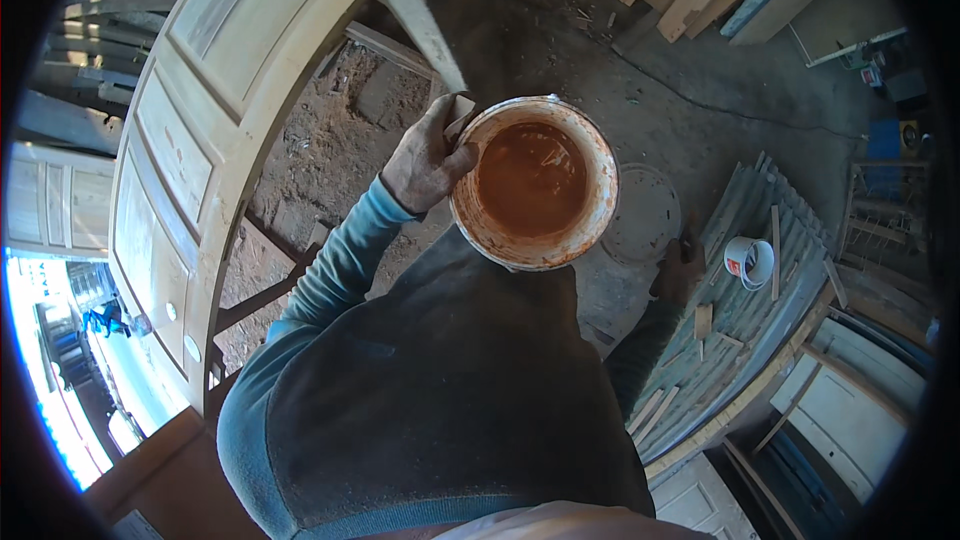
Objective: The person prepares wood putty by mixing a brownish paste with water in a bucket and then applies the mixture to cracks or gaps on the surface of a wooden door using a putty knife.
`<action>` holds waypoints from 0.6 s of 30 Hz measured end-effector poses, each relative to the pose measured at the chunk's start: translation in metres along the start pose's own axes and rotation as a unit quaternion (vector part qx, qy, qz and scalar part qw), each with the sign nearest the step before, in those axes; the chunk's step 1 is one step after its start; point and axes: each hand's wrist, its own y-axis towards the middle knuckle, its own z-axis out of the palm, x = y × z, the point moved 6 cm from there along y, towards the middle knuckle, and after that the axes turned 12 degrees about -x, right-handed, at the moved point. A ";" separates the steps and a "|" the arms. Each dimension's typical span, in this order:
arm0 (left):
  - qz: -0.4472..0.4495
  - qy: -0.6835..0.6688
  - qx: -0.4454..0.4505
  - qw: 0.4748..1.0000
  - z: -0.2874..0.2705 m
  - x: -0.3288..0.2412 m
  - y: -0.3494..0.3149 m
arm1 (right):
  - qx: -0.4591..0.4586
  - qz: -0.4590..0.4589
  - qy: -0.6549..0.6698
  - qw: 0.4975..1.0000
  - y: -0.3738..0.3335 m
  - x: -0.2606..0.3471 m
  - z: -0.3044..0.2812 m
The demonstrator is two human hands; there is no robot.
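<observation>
Gripping the left side of a stained white bucket point(603, 183), the left hand point(430, 165) is closing narrowly on the rim, probably to steady it, with the thumb lying toward the mouth. A flat brownish piece point(459, 112) is showing beside these fingertips, too unclear to identify. The bucket is sitting just right of those fingers, its mouth facing up toward the head; its long axis is running roughly vertical, presumably so that the reddish-brown liquid point(535, 180) is lying level inside. The right hand point(680, 270) is hanging in shadow, well apart from the left fingers; whether its own fingers are spread or holding anything, I cannot tell. Just left of them, a round pale disc point(643, 212) is lying flat. To their right, a small white tub point(764, 265) is resting on corrugated sheets point(690, 350), perhaps for easy reach. Left of the left fingers, a panelled door point(178, 155) is extending.
</observation>
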 end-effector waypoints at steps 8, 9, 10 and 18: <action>0.009 0.085 -0.005 0.996 0.082 -0.003 0.091 | -0.056 0.010 0.000 0.998 0.111 -0.007 -0.015; 0.003 0.095 -0.029 0.995 0.097 0.002 0.105 | -0.053 0.011 -0.003 0.999 0.133 -0.017 -0.018; -0.012 0.099 -0.022 0.995 0.115 0.005 0.107 | -0.041 0.006 -0.047 0.998 0.148 -0.029 -0.030; 0.017 0.141 -0.066 0.988 0.153 -0.044 0.249 | -0.055 0.000 -0.050 0.997 0.298 0.030 0.027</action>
